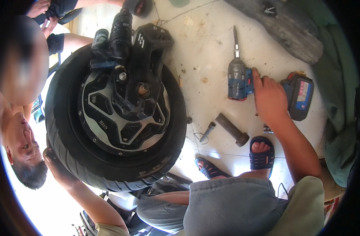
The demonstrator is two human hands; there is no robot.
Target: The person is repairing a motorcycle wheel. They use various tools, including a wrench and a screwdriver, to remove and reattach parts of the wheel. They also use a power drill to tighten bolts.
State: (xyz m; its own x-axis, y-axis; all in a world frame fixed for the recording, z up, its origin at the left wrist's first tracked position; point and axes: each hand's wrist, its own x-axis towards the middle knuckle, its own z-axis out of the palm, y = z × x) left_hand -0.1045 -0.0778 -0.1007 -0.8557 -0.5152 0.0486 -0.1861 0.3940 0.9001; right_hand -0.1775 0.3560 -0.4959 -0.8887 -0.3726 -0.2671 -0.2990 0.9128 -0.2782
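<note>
A black tyre (65,141) on a hub-motor wheel (115,129) stands before me, with a black swingarm (147,59) and a coil-over shock absorber (121,32) over its hub. My left hand (57,166) rests against the tyre's lower left edge, some fingers hidden behind it. My right hand (270,98) lies over the handle of a blue cordless impact driver (237,79), which lies on its side on the floor, a long bit (235,38) pointing away from me. Whether the fingers close round the handle is hard to tell. The battery (300,97) shows right of the hand.
Between wheel and driver, a thick dark metal socket or sleeve (231,129) and a smaller bolt-like part (207,132) lie on the tiled floor (197,88). A small chrome socket (267,129) is near my right forearm. A worn dark slab (292,32) lies upper right. Other people are at the left.
</note>
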